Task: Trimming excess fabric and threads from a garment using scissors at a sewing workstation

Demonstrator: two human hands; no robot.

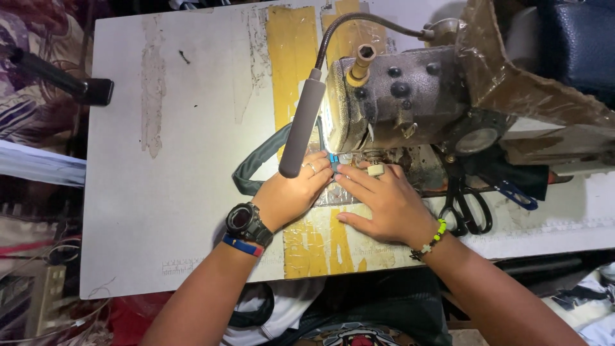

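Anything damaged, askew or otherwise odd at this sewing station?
The table top is worn: paint has peeled in long strips, and yellow tape patches are flaking. A torn, stained cardboard piece is fixed over the sewing machine. Both hands look normal at the needle.

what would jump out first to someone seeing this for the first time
The bright lit spot at the middle, where the left hand and right hand press a small blue piece flat beneath the head of the grey sewing machine. A gooseneck lamp slants above the left hand's fingers. Black scissors lie on the white table, right of the right hand.
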